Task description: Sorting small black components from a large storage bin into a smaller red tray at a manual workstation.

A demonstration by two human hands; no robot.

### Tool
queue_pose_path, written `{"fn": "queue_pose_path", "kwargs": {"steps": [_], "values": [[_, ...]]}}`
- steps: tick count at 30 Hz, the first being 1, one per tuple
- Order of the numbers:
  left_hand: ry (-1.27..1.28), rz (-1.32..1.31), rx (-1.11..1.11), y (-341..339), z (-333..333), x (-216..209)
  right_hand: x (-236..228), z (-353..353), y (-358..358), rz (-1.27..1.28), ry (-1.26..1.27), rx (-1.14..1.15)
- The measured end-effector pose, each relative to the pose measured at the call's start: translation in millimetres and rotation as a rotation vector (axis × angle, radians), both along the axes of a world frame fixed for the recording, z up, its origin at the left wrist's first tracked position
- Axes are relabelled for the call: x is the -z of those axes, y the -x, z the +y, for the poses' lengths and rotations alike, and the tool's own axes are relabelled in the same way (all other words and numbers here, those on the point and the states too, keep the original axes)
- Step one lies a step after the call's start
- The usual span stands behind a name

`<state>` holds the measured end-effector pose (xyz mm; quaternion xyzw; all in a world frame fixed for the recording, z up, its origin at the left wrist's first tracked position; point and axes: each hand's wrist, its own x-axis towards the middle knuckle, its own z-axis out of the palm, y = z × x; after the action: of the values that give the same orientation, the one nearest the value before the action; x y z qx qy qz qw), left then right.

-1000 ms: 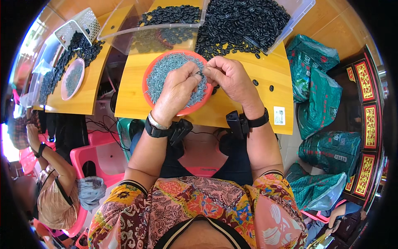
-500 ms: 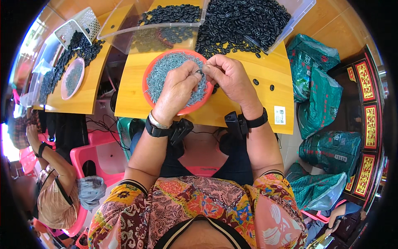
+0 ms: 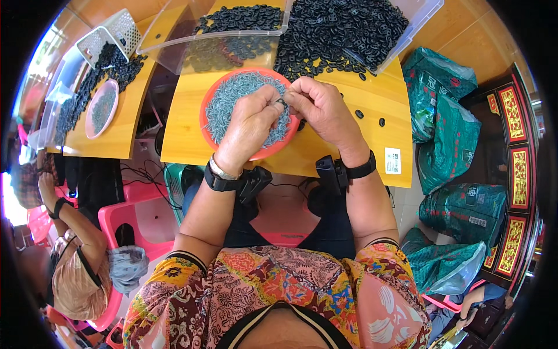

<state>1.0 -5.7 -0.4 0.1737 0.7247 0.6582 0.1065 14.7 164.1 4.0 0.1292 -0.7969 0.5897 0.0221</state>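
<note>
Above a round orange-red bowl (image 3: 205,119) full of small grey screws (image 3: 224,110), both of my hands meet at the fingertips. My left hand (image 3: 249,122) is closed in a pinch on a small black oval part (image 3: 281,102), partly covered by the fingers. Close against it, my right hand (image 3: 325,113) also pinches with thumb and forefinger. Whatever lies in that right pinch is too small and hidden to name. Loose black oval parts (image 3: 358,114) lie on the yellow table to the right of the hands.
A clear plastic bin (image 3: 415,29) tips a large heap of black oval parts (image 3: 343,35) onto the table's far side. Green bags (image 3: 453,145) stand on the right. At left, a person (image 3: 78,267) sits by another table with a pink bowl (image 3: 91,116) and white basket (image 3: 87,49).
Both hands stay in nearly the same place. The black oval part has shifted slightly between the fingertips and shows a little more.
</note>
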Motion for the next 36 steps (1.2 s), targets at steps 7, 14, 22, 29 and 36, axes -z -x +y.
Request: {"fn": "queue_pose_path", "kwargs": {"steps": [7,14,22,29,36], "values": [[-0.022,-0.04,0.002,0.0,-0.6,-2.0,-1.2,1.9,0.8,-0.024,0.036,-0.009],[-0.023,-0.021,0.005,2.9,-4.8,-0.4,0.7,-0.2,1.8,-0.001,0.095,0.035],[-0.009,-0.01,-0.013,2.4,-2.4,1.8,1.2,-2.1,0.6,-0.007,0.011,0.004],[-0.067,-0.032,-0.047,-2.8,1.9,1.6,-0.4,-4.8,-1.4,0.017,0.014,0.042],[-0.104,-0.073,-0.038,-1.9,0.3,-2.6,1.7,-0.4,0.6,-0.071,0.189,-0.023]]}}
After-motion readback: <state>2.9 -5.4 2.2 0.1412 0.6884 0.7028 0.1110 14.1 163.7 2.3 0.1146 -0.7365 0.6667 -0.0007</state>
